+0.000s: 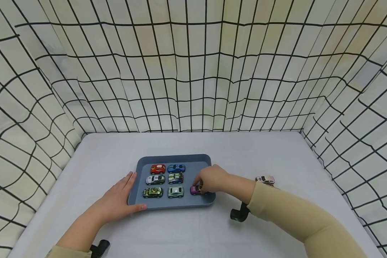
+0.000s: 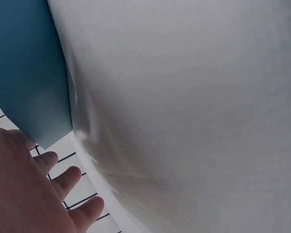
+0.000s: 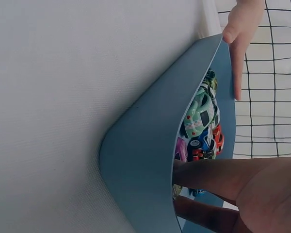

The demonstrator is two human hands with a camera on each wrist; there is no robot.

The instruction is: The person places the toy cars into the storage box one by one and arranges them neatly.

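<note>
My right hand [image 1: 213, 178] pinches a purple toy car [image 1: 195, 190] near the right end of a blue-grey tray [image 1: 195, 165]. Its fingers hide part of that car, and in the right wrist view they reach over the tray wall. At the tray's left side my left hand [image 1: 116, 199] rests with straight fingers along the rim, thumb at the front edge. Two columns of toy cars stand in the tray: red [image 1: 158, 169] and blue [image 1: 176, 168] at the back, white-and-dark [image 1: 155, 179] and green-striped [image 1: 175, 178] mid-way, camouflage [image 1: 153, 192] and pale green [image 1: 175, 192] in front.
A white toy car [image 1: 265, 179] is on the white table [image 1: 180, 233] to the right, just beyond my right forearm, which partly covers what is beside it. Black grid netting [image 1: 196, 89] over white sheeting encloses the back and both sides.
</note>
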